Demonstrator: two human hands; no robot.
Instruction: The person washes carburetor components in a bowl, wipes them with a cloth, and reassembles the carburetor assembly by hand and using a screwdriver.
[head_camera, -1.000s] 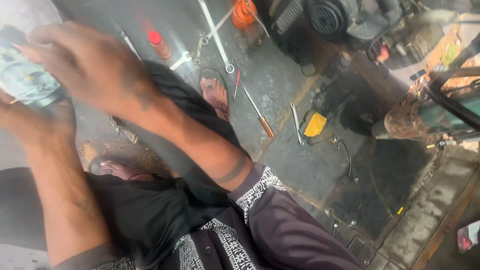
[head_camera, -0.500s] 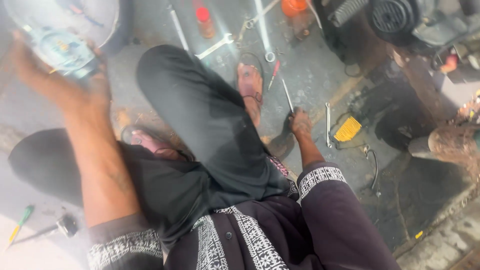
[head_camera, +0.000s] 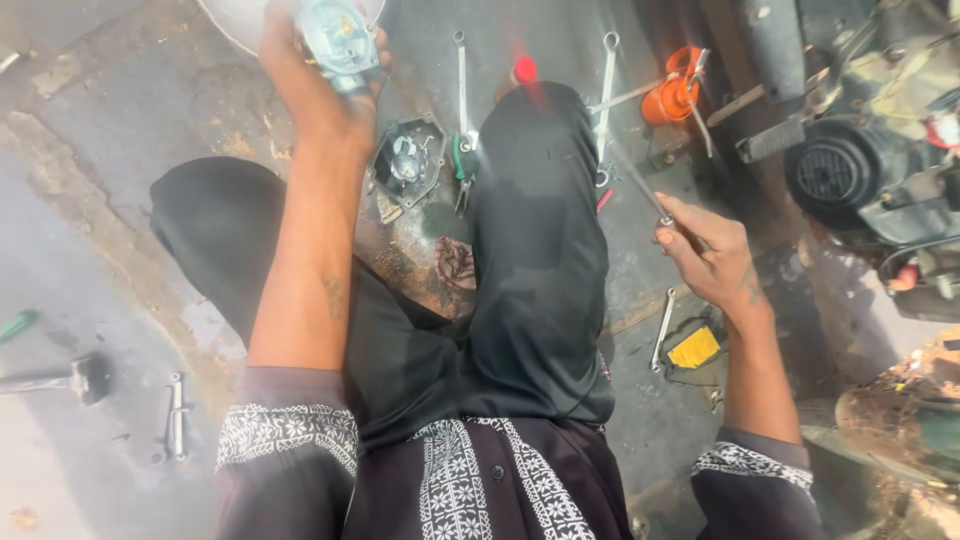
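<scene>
Carburettor body (head_camera: 340, 40) is gripped in the closed left hand (head_camera: 315, 95) above the floor (head_camera: 110, 200). A thin metal tool (head_camera: 640, 185) is pinched by the right hand (head_camera: 712, 258), fingers (head_camera: 668, 236) curled shut.

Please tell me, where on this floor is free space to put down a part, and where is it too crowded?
Bare concrete lies at the upper left, left of the left hand, and between the hammer and the black trouser knee. It is crowded ahead: wrenches, the orange funnel and the engine beyond the right hand.
</scene>
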